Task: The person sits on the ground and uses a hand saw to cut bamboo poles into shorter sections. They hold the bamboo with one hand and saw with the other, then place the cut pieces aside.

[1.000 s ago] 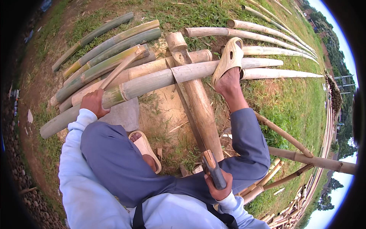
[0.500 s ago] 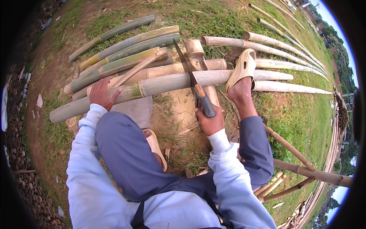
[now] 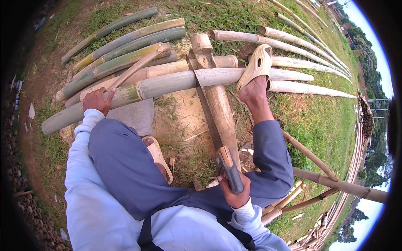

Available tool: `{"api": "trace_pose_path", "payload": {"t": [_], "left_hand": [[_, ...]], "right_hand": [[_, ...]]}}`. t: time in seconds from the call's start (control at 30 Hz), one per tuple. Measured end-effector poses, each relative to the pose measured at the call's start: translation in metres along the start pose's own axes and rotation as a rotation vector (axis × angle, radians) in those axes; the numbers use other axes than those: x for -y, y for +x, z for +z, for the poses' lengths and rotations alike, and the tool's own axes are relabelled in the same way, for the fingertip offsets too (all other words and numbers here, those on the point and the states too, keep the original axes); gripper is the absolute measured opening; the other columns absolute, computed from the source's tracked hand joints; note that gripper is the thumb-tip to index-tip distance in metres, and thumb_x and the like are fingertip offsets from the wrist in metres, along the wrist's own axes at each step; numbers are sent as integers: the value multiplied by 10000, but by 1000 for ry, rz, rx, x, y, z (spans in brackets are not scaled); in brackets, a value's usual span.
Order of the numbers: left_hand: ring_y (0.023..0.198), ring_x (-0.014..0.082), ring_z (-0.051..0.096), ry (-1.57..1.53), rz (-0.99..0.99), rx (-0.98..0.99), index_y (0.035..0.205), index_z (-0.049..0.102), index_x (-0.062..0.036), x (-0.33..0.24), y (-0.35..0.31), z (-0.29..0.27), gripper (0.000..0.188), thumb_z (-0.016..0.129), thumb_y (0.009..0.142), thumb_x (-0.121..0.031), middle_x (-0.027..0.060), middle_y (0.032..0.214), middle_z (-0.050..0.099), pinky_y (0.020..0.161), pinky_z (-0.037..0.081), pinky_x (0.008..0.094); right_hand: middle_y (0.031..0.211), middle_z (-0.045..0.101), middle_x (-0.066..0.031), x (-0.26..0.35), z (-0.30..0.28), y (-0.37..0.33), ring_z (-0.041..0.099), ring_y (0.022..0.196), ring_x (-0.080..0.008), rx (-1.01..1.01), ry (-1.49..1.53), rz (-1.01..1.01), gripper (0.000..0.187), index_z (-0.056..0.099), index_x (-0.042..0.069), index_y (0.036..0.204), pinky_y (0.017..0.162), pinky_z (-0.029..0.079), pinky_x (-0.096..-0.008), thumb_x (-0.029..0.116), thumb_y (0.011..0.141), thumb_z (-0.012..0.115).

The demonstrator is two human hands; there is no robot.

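Note:
A long greenish-grey bamboo pole (image 3: pixel 167 84) lies crosswise in front of me, resting over an upright-slanting bamboo post (image 3: pixel 220 111) and a paler bamboo length (image 3: pixel 167 70) behind it. My left hand (image 3: pixel 97 101) grips the pole near its left end. In my right hand (image 3: pixel 236 190) is the dark grip of a handsaw (image 3: pixel 208 111), pulled back close to my lap. Its blade crosses the pole near the post; the depth of any cut cannot be seen. Farther right, my foot in a cream clog (image 3: pixel 256 69) presses on the pole.
Several cut bamboo pieces (image 3: pixel 130 39) lie at the far left, and long poles (image 3: pixel 305 62) stretch away to the right. A grey slab (image 3: pixel 136 119) sits under the pole. Bamboo rails (image 3: pixel 339 184) stand at right; stacked bamboo (image 3: pixel 37 217) lines the left edge.
My right hand has drawn the saw back toward my body, so more blade shows on the near side of the pole. My left hand stays on the pole; the view has shifted slightly.

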State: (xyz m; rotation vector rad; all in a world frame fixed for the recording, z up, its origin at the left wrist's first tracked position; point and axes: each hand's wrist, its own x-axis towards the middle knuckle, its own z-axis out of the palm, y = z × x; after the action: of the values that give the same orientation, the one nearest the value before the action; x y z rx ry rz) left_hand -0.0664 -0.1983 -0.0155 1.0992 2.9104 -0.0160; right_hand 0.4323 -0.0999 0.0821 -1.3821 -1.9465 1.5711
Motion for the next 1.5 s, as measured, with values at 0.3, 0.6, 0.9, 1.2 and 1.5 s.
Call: {"api": "trace_pose_path", "payload": {"t": [0.3, 0.6, 0.9, 1.2, 1.5], "left_hand": [[947, 363, 695, -32, 71, -131, 1088, 748, -37, 1, -2, 23, 636, 503, 1000, -617, 185, 1010, 748, 910, 502, 445], [975, 378, 692, -1, 52, -117, 1104, 743, -31, 12, -9, 18, 636, 521, 994, -617, 195, 1040, 749, 914, 510, 462], [945, 373, 683, -36, 66, -133, 1105, 739, -26, 5, -9, 19, 628, 519, 996, -604, 189, 1009, 745, 926, 501, 444], [1005, 362, 685, 8, 14, -77, 1130, 742, -40, 8, -8, 12, 661, 484, 999, -634, 193, 1042, 747, 948, 510, 452], [996, 367, 691, -52, 73, -103, 1124, 750, -37, -7, -11, 25, 650, 509, 988, -625, 183, 1066, 748, 945, 505, 442]], "right_hand": [[693, 629, -104, 13, 40, 155, 585, 651, -140, -43, -33, -180, 161, 675, -53, 944, 631, 483, -333, 79, 871, 732], [812, 657, -30, 4, 27, 70, 594, 763, -90, 65, 118, -23, 170, 662, -40, 1072, 683, 487, -269, 17, 917, 704], [678, 585, -14, 1, 18, 101, 501, 625, -85, 7, 35, -4, 136, 643, -31, 874, 585, 432, -298, 67, 893, 737], [748, 598, -14, -9, 26, 82, 523, 694, -91, 36, 90, -36, 137, 654, -24, 938, 632, 449, -293, 65, 911, 754], [731, 625, -31, 6, 2, 57, 555, 694, -81, -42, -19, 33, 113, 675, -29, 950, 652, 471, -270, 46, 890, 734]]}}
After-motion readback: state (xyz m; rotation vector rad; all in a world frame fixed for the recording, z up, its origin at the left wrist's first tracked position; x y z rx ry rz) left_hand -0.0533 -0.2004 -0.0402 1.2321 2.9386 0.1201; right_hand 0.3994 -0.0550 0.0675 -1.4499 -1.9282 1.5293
